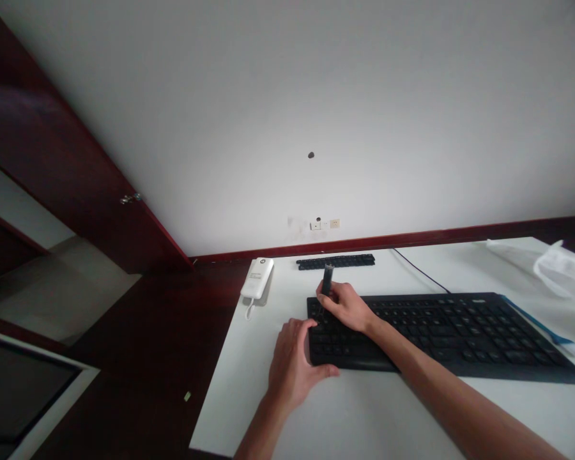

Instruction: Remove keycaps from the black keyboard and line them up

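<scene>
A black-handled tool [328, 281] is gripped by the right hand [347, 305] over the keyboard [445, 333], its left end spanned by the left hand's [292, 364] wide-spread fingers — apparent keycaps [345, 261] are lined up behind, many keys seated.

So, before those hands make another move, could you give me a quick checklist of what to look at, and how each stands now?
1. Long black plastic keyboard braced: ok; the left hand cups its left end.
2. Slim dark handheld tool in hand: ok; the right hand holds it over the keyboard's upper left.
3. Tool's lower end hooked on a key: cannot tell; too small and dark.
4. Thin black cable clear of both hands: ok; it runs off behind the keyboard.
5. White rectangular device with a looped strap out of the way: ok; it lies apart, at the table's left.
</scene>
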Demonstrator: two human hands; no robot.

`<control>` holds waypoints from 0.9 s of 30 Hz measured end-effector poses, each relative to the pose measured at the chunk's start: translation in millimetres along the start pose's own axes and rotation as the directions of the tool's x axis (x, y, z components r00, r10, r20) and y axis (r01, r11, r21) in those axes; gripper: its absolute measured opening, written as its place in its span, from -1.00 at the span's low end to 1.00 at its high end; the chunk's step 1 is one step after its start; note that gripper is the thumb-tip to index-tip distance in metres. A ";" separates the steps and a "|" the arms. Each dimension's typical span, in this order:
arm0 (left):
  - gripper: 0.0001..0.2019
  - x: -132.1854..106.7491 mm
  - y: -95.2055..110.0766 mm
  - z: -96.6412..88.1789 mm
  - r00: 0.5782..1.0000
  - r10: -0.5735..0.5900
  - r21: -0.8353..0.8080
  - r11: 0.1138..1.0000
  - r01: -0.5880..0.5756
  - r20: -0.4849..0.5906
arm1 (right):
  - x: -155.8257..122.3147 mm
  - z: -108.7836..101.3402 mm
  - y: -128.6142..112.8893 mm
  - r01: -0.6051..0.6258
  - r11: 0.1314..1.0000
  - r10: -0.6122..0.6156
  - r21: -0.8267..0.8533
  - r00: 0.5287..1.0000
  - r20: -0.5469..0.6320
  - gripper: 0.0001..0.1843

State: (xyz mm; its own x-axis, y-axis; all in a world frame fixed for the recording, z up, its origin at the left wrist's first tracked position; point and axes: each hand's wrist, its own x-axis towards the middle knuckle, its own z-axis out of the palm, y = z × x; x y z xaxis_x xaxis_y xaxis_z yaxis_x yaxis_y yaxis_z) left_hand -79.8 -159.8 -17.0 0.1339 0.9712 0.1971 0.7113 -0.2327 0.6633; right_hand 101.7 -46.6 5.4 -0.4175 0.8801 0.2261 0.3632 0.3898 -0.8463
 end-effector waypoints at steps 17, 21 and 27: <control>-0.18 -0.1 2.9 -2.6 0.999 -0.029 0.022 0.999 0.029 0.014 | -1.6 -2.5 -0.8 0.036 0.999 -0.037 -0.023 0.999 -0.027 -0.79; -0.20 0.6 2.9 -2.9 0.999 -0.027 0.022 0.999 0.027 0.017 | -2.2 -4.2 -2.7 0.066 0.997 -0.067 -0.049 0.998 -0.010 -0.80; -0.19 -1.1 2.0 -1.2 1.000 -0.021 0.024 0.999 0.020 0.011 | -2.2 -5.7 -2.0 0.101 0.994 -0.103 0.030 0.991 0.087 -0.79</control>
State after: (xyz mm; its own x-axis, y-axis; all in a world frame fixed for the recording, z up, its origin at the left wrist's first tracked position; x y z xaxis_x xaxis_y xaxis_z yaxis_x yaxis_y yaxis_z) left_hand -79.3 -161.4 -15.1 0.1267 0.9763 0.1753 0.7304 -0.2114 0.6495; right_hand 106.6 -47.8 9.3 -0.5236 0.8083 0.2693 0.2939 0.4680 -0.8334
